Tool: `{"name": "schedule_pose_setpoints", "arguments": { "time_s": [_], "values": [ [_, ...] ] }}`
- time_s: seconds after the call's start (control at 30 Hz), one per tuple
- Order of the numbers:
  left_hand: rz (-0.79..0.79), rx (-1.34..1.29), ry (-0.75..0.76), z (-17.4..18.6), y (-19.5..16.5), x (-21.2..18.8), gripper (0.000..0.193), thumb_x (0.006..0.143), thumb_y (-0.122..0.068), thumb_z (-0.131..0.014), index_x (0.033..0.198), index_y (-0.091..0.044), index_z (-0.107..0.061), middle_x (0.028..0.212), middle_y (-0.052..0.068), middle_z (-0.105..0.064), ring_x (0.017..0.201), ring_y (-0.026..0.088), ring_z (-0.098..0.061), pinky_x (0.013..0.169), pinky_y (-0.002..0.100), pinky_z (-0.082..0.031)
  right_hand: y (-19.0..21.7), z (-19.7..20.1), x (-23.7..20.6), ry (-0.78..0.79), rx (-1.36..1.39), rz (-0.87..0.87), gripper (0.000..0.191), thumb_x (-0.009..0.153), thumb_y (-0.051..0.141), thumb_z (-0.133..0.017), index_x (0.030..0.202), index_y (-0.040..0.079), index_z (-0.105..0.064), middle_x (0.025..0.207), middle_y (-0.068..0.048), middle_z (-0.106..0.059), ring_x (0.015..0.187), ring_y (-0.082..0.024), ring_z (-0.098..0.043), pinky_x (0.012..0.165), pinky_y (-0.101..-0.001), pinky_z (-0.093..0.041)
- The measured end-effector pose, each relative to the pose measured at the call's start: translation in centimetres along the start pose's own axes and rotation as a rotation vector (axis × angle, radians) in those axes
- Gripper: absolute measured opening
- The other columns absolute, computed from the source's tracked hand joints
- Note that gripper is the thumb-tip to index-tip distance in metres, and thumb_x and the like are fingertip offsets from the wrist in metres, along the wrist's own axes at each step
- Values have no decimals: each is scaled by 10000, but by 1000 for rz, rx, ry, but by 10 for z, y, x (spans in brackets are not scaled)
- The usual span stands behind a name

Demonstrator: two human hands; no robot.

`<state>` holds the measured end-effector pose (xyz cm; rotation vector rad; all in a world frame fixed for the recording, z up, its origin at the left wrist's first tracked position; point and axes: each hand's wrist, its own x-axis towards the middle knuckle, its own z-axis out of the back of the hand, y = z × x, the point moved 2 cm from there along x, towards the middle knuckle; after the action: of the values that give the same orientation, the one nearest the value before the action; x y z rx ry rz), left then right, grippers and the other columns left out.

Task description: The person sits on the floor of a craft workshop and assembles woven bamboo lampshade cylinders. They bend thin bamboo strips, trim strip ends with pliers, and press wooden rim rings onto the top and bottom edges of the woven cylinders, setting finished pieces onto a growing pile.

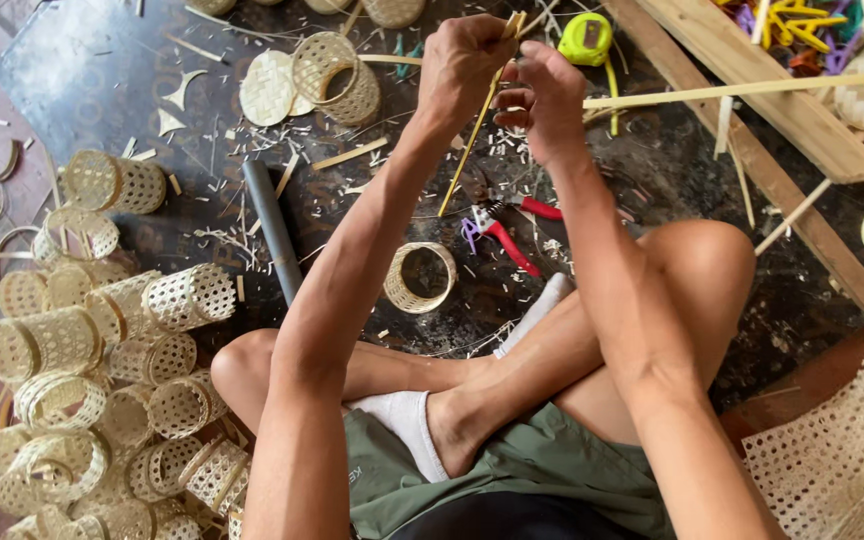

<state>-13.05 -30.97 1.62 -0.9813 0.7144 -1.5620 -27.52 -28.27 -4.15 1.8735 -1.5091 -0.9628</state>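
Far left: heap of woven bamboo cylinders (102,380) on the floor, open-lattice weave, some upright, some tipped. Loose thin hoops beside them at the frame edge.

Next over: dark tube (272,228) lying on the dark mat (72,70), shavings scattered around it. Above it a flat woven disc (267,88) touching a lattice cylinder on its side (337,78).

Centre: small woven ring (420,277) upright on the mat, just in front of the person's crossed legs, untouched.

Left hand (464,62): closed in a fist around a thin bamboo strip (472,140), gripping near its top end. Strip runs down-left from the fist, lower end free above the mat. Strip top pokes out above the knuckles.

Right hand (544,100): fingers curled, pinched in against the left hand at the same strip. Exactly which fingers contact it can't be told; thumb side is hidden.

Below the hands: red-handled pliers (512,235) on the mat, near a small purple-handled tool. Neither touched.

Behind the hands: yellow-green tape measure (587,38), tape trailing down.

Right: long pale bamboo slat (742,90) running from near the right hand across a wooden tray (802,125) holding coloured strips and a woven disc.

Bottom right: sheet of lattice weave (852,440).
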Motion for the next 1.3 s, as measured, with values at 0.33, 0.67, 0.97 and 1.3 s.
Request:
{"name": "schedule_pose_setpoints", "arguments": {
  "time_s": [0.33, 0.67, 0.97, 1.3],
  "values": [
    [16, -9, 82, 92, -18, -26, 144, 1001, -197, -702, 936, -84, -764, 692, -23, -696, 550, 46, -574, 448, 250, -425, -8, 27, 73, -144, -627, 124, 106, 899, 72, -702, 880, -32, -698, 746, -144, -705, 554, -156, -701, 469, -280, -611],
    [-179, -443, -347, 224, -52, -111, 118, 1041, -70, -729, 1157, -53, -747, 1007, 92, -758, 857, 128, -721, 737, 282, -612, 5, -2, -8, 133, -924, 475, 149, 1075, 64, -626, 1092, -34, -737, 914, -152, -730, 663, -138, -680, 501, -257, -571],
    [144, -864, -359, 178, -9, -134, 235, 1007, -197, -719, 1093, 21, -736, 938, 101, -738, 754, 135, -688, 606, 301, -585, 0, -66, -173, 563, -991, 415, 122, 985, 72, -731, 1055, -29, -729, 858, -91, -701, 700, -123, -632, 597, -261, -494],
    [174, 768, -22, 144, 64, -278, 267, 769, -160, -747, 1014, -57, -716, 985, 177, -653, 938, 397, -625, 750, 496, -524, 64, 80, -106, -250, -735, 132, 62, 926, 4, -691, 969, -40, -691, 736, -65, -674, 523, -106, -609, 411, -251, -432]
  ]
}}
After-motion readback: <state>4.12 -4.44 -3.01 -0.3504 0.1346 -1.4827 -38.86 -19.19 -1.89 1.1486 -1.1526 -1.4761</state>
